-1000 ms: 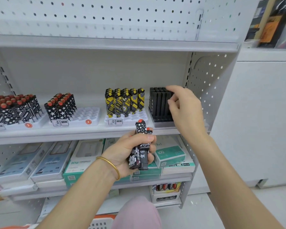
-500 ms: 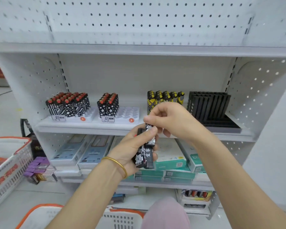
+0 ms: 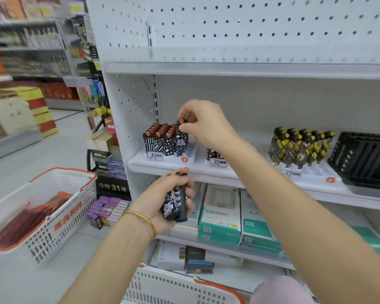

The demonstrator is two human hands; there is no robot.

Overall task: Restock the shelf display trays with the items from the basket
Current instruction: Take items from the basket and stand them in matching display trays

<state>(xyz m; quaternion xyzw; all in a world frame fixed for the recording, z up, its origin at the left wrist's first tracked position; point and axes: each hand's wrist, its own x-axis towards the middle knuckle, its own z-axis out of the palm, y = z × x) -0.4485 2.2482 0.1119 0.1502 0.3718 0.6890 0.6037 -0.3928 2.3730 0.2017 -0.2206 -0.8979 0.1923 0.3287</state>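
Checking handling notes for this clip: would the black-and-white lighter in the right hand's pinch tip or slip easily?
Probably rigid: the lighter looks boxy and undeformed under the right hand's fingertip pinch. Likely light, since the left hand holds a whole bundle. Tall and narrow, it could tip standing alone, though the tray slots and neighbouring lighters seem to brace it.

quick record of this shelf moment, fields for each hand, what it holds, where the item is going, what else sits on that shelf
left hand: grips a bundle of black-and-white lighters below the shelf edge
right hand: pinches one lighter by its red top
placement: lighter upright at the right end of the filled block in the leftmost white tray; seated or not, cannot tell
same shelf: yellow-black lighters; black tray, slots look empty
basket: on the floor at left, red packs inside
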